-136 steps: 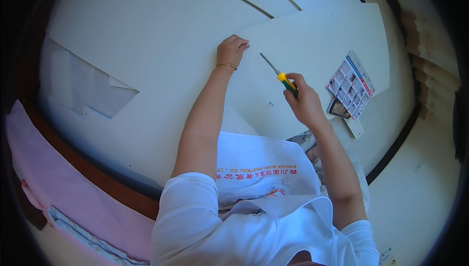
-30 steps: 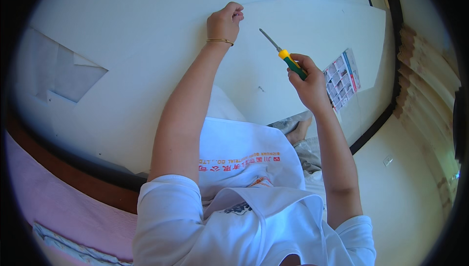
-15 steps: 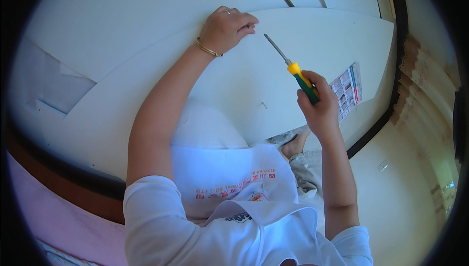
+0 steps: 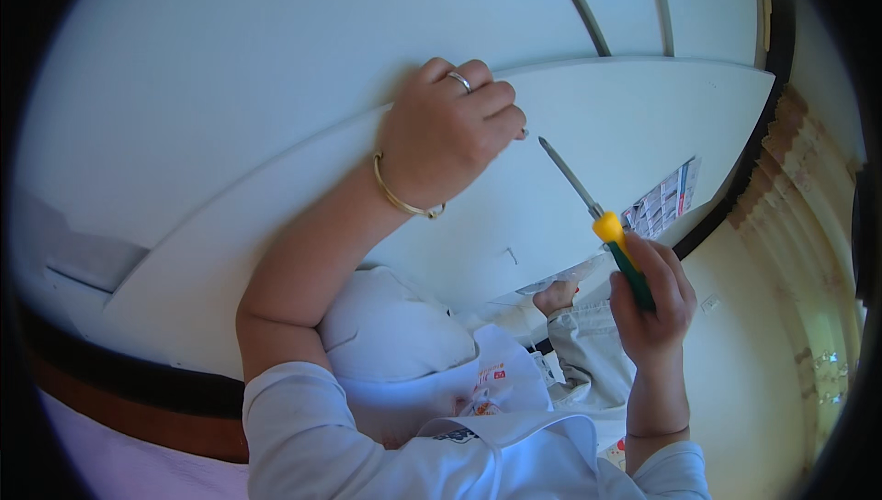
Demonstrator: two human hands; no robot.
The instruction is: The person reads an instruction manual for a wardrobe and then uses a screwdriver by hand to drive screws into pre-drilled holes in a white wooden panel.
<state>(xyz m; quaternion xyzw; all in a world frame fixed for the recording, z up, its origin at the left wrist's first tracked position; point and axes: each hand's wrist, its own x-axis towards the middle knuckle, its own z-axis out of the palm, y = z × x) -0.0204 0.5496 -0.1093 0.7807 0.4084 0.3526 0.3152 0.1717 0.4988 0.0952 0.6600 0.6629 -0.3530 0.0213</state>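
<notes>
My left hand (image 4: 459,133), a ring on one finger and a gold bracelet at the wrist, is closed over the far part of a white panel (image 4: 625,105). A small metallic tip (image 4: 524,134) shows at its pinched fingertips; its kind is mostly hidden. In my right hand (image 4: 657,303) is a screwdriver (image 4: 581,183) with a yellow and green handle. Its shaft points up and to the left, the tip just short of the left fingertips. A small thin bent piece (image 4: 512,255) is on the panel nearer to me.
A printed sheet (image 4: 663,202) lies at the panel's right side. Beyond the panel is a larger white surface (image 4: 322,13) with two dark strips (image 4: 579,0). A bare foot (image 4: 556,298) and grey trousers (image 4: 593,344) show below the panel. A patterned curtain (image 4: 781,197) hangs at right.
My left hand has turned, its back now facing up, with a small tip showing at the fingers. The screwdriver's tip is closer to those fingertips. The view has shifted somewhat.
</notes>
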